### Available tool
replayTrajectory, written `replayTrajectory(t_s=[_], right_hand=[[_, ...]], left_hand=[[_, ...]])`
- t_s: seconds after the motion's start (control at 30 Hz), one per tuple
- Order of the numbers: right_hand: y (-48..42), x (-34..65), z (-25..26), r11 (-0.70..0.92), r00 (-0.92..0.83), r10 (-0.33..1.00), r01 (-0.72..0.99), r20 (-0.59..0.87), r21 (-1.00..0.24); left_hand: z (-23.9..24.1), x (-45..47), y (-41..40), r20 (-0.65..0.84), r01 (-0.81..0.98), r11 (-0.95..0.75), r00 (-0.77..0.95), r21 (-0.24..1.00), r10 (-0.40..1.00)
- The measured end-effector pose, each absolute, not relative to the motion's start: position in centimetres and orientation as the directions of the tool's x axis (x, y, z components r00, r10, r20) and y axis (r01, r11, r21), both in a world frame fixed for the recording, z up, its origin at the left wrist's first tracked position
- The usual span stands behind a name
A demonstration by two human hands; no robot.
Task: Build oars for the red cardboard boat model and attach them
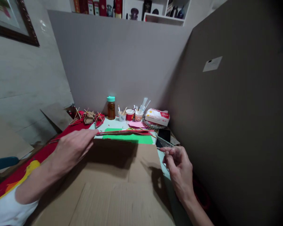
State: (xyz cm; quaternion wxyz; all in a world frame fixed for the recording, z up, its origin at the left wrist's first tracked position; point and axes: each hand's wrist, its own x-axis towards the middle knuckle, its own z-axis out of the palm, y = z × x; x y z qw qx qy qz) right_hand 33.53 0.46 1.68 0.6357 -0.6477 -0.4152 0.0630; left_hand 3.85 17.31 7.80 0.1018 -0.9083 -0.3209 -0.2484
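A thin red sheet point(127, 133), seen almost edge-on with a brownish layer at its rim, is held up over the cardboard. My left hand point(76, 142) is closed on its left end. My right hand point(178, 163) pinches a clear, flat, pointed piece that looks like a set square point(164, 142); its tip is close to the sheet's right end, and I cannot tell if they touch. Below both hands lies a large brown cardboard sheet point(122, 197), with their shadows on it. Green paper point(143, 139) shows behind the red sheet.
Along the back stand a brown bottle with a teal lid point(111, 108), paper cups point(130, 115) with sticks and pens, and a tissue pack point(157, 117). Small red stick models point(99, 119) sit at the left. A dark phone-like slab point(163, 135) lies right; grey panels point(122, 62) enclose the table.
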Motion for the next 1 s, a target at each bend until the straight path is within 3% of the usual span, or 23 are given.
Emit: replayTrajectory(t_s=[0.13,0.23,0.47,0.7,0.83,1.0], right_hand=[[0.3,33.4,1.7,0.209,0.668,0.6,0.4,0.44,-0.893],[0.4,33.3,1.7,0.235,0.678,0.596,0.365,0.43,-0.901],[0.4,33.7,2.0,0.251,0.717,0.575,0.304,0.394,-0.919],[0.4,32.8,1.5,0.202,0.627,0.663,0.376,0.409,-0.904],[0.2,31.7,1.3,0.16,0.545,0.738,0.432,0.398,-0.888],[-0.1,30.8,0.9,0.121,0.425,0.817,0.535,0.39,-0.836]], left_hand=[[11.5,3.2,17.0,0.665,0.679,-0.732,0.519,0.062,0.537],[13.3,3.3,17.6,0.656,0.669,-0.729,0.488,0.143,0.576],[10.0,7.3,23.5,0.225,0.52,-0.82,0.792,0.24,0.568],[4.3,9.0,23.2,0.032,0.491,-0.854,0.864,0.175,0.503],[2.9,8.9,20.5,-0.127,0.436,-0.882,0.899,0.18,0.418],[2.5,9.2,17.4,-0.204,0.4,-0.891,0.91,0.213,0.36]])
